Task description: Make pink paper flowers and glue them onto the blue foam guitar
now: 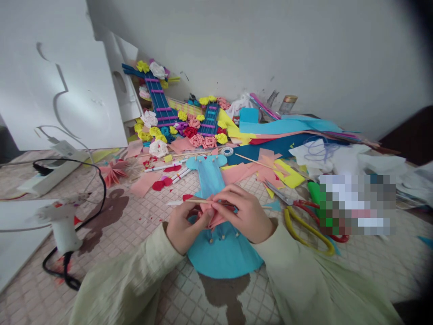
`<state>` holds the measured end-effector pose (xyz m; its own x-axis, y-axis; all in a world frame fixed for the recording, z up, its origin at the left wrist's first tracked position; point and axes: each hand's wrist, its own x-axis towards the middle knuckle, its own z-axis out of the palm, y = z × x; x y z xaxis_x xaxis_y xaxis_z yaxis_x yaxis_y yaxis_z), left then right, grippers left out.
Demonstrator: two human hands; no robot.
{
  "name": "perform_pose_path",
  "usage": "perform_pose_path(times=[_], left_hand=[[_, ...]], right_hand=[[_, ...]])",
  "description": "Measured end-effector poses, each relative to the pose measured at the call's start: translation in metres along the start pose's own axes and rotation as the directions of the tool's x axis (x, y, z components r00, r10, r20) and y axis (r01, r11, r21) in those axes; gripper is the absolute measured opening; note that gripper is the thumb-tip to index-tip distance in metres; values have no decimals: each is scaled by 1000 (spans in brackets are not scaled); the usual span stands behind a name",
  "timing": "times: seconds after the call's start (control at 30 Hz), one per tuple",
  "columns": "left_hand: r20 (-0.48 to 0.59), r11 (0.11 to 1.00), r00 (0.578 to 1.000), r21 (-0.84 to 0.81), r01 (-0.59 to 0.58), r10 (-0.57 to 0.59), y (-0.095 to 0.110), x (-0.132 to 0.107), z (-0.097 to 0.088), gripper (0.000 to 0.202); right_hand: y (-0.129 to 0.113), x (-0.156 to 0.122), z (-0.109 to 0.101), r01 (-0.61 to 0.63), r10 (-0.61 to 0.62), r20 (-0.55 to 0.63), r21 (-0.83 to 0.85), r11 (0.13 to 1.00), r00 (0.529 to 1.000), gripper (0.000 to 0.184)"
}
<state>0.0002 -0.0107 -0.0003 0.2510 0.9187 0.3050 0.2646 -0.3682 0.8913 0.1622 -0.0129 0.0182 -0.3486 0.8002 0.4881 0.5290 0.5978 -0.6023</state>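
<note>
Your left hand [184, 229] and right hand [246, 213] were together on the pink paper [218, 218] and the thin wooden stick [195, 201].

The stick lay crosswise, its long axis running left to right, roughly along the far edge of the bench [135, 257], with its ends showing beyond your fingers. Neither hand was the nearer one: your left hand clamped the paper under its thumb, and your right hand pinched it from the other side. The paper was above the blue guitar-shaped piece [225, 262], well apart from the bench's far edge. It looked thin and folded; whether it went around the stick, one could not tell.
</note>
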Motion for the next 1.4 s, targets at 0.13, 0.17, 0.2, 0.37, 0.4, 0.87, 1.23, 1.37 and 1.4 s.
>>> perform_pose_path(times=[0.13,0.17,0.2,0.37,0.4,0.87,1.23,1.37,1.4], left_hand=[[31,1000,999,-15,28,-27,0,-2,1,15],[32,999,999,-21,32,-31,0,-3,1,16],[34,999,999,-21,34,-33,0,-3,0,16],[50,1000,998,0,28,-28,1,-3,0,15],[55,1000,998,0,31,-31,2,-3,0,15],[61,997,996,-50,64,-61,5,-3,1,15],[-39,991,998,-133,34,-40,1,0,0,15],[-64,993,997,-116,26,-33,-1,0,-2,15],[-68,993,997,-116,23,-31,-1,0,-2,15]], right_hand=[[1,-1,0,31,-31,-9,-36,999,999,17],[2,-1,0,37,-37,-8,-45,998,999,17],[2,-1,0,40,-41,-7,-54,998,999,18],[1,-1,0,53,-54,-9,-89,995,999,18],[1,-1,0,54,-55,-11,-93,994,998,18],[-2,-2,5,-8,6,-36,-48,999,999,7],[-8,-1,4,-52,58,-59,104,993,997,6],[-6,0,2,-73,76,-27,102,992,997,8],[-6,0,2,-75,77,-17,103,992,997,9]])
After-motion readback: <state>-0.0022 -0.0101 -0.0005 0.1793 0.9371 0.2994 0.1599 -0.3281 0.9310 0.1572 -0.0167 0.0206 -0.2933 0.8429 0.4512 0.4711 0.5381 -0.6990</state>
